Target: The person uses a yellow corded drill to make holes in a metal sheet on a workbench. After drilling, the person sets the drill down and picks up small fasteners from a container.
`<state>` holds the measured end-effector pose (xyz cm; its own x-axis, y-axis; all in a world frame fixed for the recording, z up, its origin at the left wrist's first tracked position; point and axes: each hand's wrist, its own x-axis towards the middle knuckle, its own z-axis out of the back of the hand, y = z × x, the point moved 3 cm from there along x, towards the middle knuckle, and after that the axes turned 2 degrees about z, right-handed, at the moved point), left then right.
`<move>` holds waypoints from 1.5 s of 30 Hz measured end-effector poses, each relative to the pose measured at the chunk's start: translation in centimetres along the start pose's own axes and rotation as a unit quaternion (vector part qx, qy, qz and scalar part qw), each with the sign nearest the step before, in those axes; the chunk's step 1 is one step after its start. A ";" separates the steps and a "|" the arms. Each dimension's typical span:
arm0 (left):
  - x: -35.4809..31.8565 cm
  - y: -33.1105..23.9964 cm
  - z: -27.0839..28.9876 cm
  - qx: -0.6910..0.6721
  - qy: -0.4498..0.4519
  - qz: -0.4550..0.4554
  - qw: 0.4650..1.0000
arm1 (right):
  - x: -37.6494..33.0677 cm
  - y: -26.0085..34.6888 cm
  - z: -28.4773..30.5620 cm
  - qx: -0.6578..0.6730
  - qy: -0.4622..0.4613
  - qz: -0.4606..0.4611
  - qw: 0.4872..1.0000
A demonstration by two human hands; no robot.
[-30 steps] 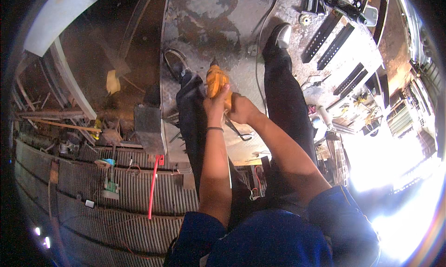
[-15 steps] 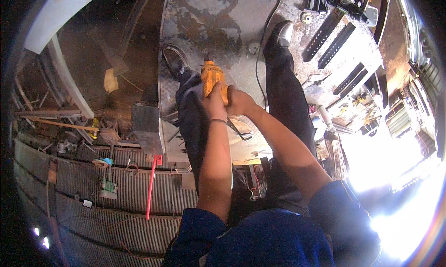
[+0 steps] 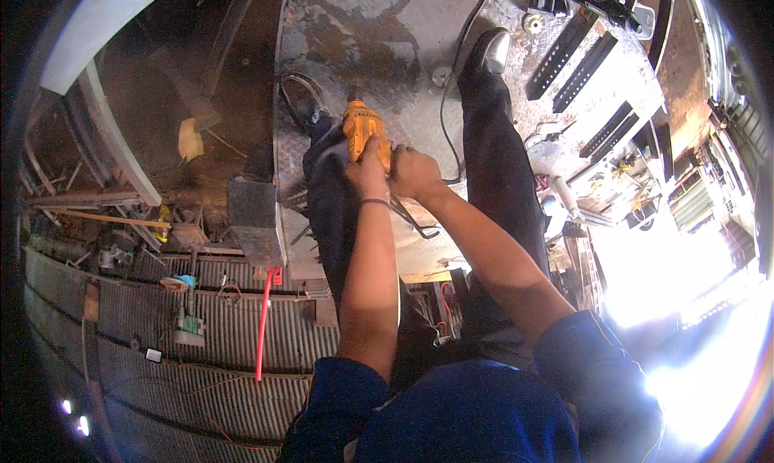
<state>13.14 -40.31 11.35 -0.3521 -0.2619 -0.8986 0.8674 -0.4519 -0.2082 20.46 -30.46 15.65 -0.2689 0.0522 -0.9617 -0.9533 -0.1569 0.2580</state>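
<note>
A yellow power drill [image 3: 365, 128] is held in both my hands between my legs, its dark chuck pointing away from me over the metal plate surface [image 3: 427, 28]. My left hand [image 3: 370, 166] closes round the near left side of the drill body. On its right, my right hand [image 3: 414, 173] wraps the handle. The drill's tip and whatever it may touch are too dark and small to make out. A black cord [image 3: 448, 124] runs along the surface to the right of the drill. Below my hands lies a thin bent dark rod [image 3: 421, 228].
Perforated black metal strips [image 3: 576, 72] lie on the plate at the right, near a small round brass-coloured part [image 3: 533, 23]. A red bar [image 3: 264, 326] and a green tool [image 3: 189, 328] are at the lower left, by corrugated sheeting [image 3: 242, 406]. Strong glare fills the right.
The drill and both hands have shifted slightly to the left and away from me. Both hands keep their hold on it.
</note>
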 end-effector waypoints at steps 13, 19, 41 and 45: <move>0.1 -0.3 -0.6 0.005 -0.018 0.015 1.000 | 1.6 -0.7 -0.7 -0.001 -0.020 0.049 0.999; 0.8 -0.3 -0.8 0.043 -0.025 -0.010 0.999 | 1.9 -0.7 -0.9 0.018 -0.010 0.034 0.999; 1.8 -1.0 -0.9 0.225 -0.033 -0.143 0.963 | 2.0 -0.8 -1.8 0.131 -0.039 0.002 0.991; 1.1 -1.8 -1.2 0.276 -0.031 -0.133 0.952 | 2.1 -1.1 -1.8 0.132 -0.023 -0.005 0.991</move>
<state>11.58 -38.77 10.31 -0.5683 -0.1188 -0.8142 0.4348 -0.8835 -0.1745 21.14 -31.96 13.17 -0.2598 0.0983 -0.9607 -0.9570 0.1072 0.2697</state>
